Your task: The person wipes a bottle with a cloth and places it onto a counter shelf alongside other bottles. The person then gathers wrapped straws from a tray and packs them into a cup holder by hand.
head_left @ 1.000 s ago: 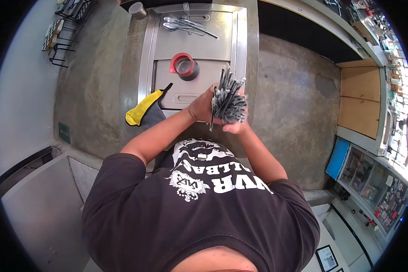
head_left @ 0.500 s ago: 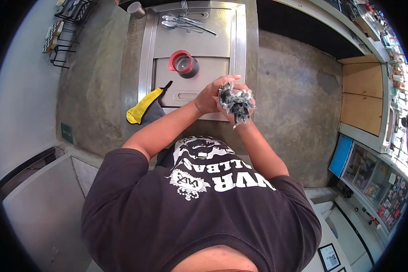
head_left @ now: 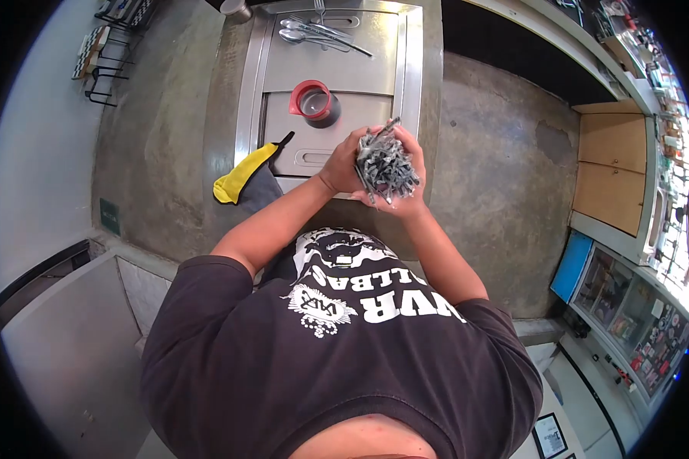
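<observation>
A thick bundle of thin dark sticks in clear, shiny wrap [head_left: 388,164], looking like wrapped straws, is held between my two hands with its ends up toward me. My left hand [head_left: 343,167] curls round its left side. Around the right and underneath wraps my right hand [head_left: 410,200], fingers closed against it. Just beyond my hands, a dark jug with a red rim [head_left: 314,103] stands on the steel counter [head_left: 352,147]. To the left of my forearm a yellow and grey cloth [head_left: 246,177] hangs over the counter edge.
Several spoons and forks [head_left: 318,34] lie at the counter's far end. A metal cup [head_left: 236,9] stands at the far left corner. Wooden cabinets [head_left: 608,172] and a glass-fronted case [head_left: 628,306] line the right side, past the concrete floor [head_left: 505,153].
The bundle has turned: crumpled clear plastic faced me before, and now many stick ends show. My hands have shifted slightly left, and my right hand has come round underneath.
</observation>
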Motion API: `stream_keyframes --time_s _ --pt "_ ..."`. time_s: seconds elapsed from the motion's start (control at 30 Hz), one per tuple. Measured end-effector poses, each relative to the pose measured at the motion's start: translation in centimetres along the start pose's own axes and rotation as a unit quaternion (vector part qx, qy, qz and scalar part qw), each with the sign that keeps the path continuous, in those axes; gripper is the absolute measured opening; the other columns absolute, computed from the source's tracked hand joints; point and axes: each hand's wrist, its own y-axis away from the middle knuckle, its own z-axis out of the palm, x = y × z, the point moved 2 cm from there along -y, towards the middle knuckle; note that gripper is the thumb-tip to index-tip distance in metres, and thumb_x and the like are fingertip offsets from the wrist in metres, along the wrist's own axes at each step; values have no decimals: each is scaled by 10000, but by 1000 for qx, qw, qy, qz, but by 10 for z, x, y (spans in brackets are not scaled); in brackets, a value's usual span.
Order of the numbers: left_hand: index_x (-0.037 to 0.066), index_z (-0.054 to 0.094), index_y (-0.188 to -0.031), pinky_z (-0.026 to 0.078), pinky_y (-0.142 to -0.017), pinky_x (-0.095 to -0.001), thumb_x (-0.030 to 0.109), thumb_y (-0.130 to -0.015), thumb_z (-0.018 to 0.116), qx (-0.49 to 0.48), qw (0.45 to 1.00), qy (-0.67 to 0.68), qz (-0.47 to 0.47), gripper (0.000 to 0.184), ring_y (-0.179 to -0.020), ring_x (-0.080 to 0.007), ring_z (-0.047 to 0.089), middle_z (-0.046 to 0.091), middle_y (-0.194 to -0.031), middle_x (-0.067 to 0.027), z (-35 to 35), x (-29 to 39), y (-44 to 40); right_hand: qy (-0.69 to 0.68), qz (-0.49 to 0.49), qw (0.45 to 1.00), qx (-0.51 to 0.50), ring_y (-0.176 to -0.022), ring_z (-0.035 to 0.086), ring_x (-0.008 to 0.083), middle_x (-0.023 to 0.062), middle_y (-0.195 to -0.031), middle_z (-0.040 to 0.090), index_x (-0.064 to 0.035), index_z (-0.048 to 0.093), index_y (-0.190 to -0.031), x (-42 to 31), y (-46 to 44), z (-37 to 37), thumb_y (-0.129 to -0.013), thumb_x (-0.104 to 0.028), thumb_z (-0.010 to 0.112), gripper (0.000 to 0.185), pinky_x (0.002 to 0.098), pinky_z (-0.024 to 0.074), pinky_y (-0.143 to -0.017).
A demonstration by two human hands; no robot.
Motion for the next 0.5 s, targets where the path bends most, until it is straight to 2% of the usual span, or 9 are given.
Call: stream_keyframes --time_s 0.07,0.1,0.2,0.23,0.27,0.3,0.37,0.47,0.5 --pt "6 415 -1386 485 -1034 -380 223 -636 933 21 997 74 -22 937 -1211 -280 616 599 -1320 -161 1 6 -10 -41 17 999 29 -1379 442 326 220 -1488 407 8 250 -1507 0 3 2 -577 -358 999 1249 466 357 -1154" --pt "1 417 -1383 481 -1047 -372 250 -638 937 9 999 -35 0 942 -1215 -267 619 609 -1312 -155 -10 20 -15 -49 17 998 39 -1376 444 324 220 -1487 409 8 238 -1512 1 3 2 -574 -357 1000 1263 466 358 -1153" --pt "31 466 -1410 461 -1075 -398 345 -966 646 42 990 125 -44 572 -1248 -225 568 564 -1379 -119 -2 17 -6 -67 18 997 38 -1369 452 320 219 -1468 431 11 200 -1523 3 3 0 -558 -350 1008 1310 469 365 -1147" --pt "24 477 -1373 477 -1045 -394 375 -948 614 20 959 241 -146 567 -1211 -233 592 582 -1334 -125 10 -4 7 -72 28 996 36 -1362 460 321 214 -1450 453 10 194 -1525 3 4 0 -555 -348 1010 1317 470 366 -1146" --pt "18 487 -1336 493 -1015 -390 404 -931 583 21 903 348 -251 568 -1173 -240 615 601 -1290 -130 19 -17 14 -77 37 996 33 -1356 467 322 209 -1433 474 9 188 -1526 3 4 0 -552 -345 1011 1324 472 366 -1146" --pt "15 492 -1293 514 -968 -387 360 -795 757 24 916 327 -230 662 -1121 -254 648 626 -1231 -138 22 -26 21 -66 37 997 33 -1341 484 318 201 -1405 501 12 219 -1517 3 5 0 -553 -342 1010 1297 467 376 -1139" --pt "15 490 -1247 538 -911 -385 324 -662 928 24 940 280 -193 793 -1059 -275 683 652 -1160 -145 19 -23 19 -46 39 998 32 -1309 519 309 186 -1348 553 17 282 -1499 4 5 1 -554 -337 1009 1244 457 395 -1125" --pt "25 471 -1240 544 -879 -388 347 -673 921 18 970 195 -143 792 -1028 -299 692 655 -1125 -143 14 -17 17 18 32 999 -13 -1263 561 293 173 -1288 597 26 405 -1437 -3 -3 1 -571 -302 1002 1102 437 429 -1096" --pt "34 465 -1256 541 -898 -395 347 -694 910 14 966 203 -156 783 -1052 -308 684 652 -1148 -154 16 -23 21 104 -3 995 -9 -1244 577 273 174 -1289 600 28 502 -1358 -12 -7 -4 -578 -269 997 971 421 454 -1072"
